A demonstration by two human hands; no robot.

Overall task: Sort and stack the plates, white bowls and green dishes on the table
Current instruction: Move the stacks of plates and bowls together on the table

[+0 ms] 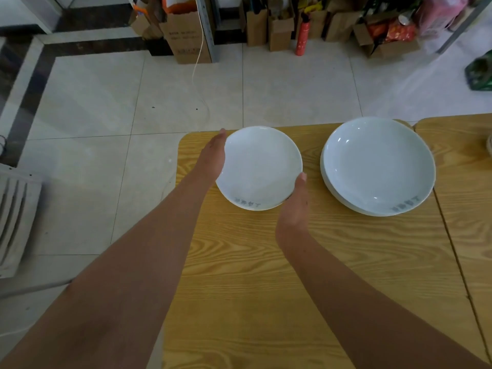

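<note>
A small white plate (259, 166) with grey lettering near its front rim sits at the far left corner of the wooden table (266, 275). My left hand (213, 155) lies along the plate's left rim with its fingers straight. My right hand (294, 206) holds the front right rim, thumb on the edge; its fingers are hidden beneath. To the right stands a stack of larger white plates (378, 166), with the same grey lettering on the top one. No green dishes are in sight.
The table's left edge runs beside my left forearm, with tiled floor beyond. A second wooden table (463, 161) adjoins on the right. Cardboard boxes (186, 33) and a red bottle (302, 35) line the far wall. A white slatted object (16, 217) stands at the left.
</note>
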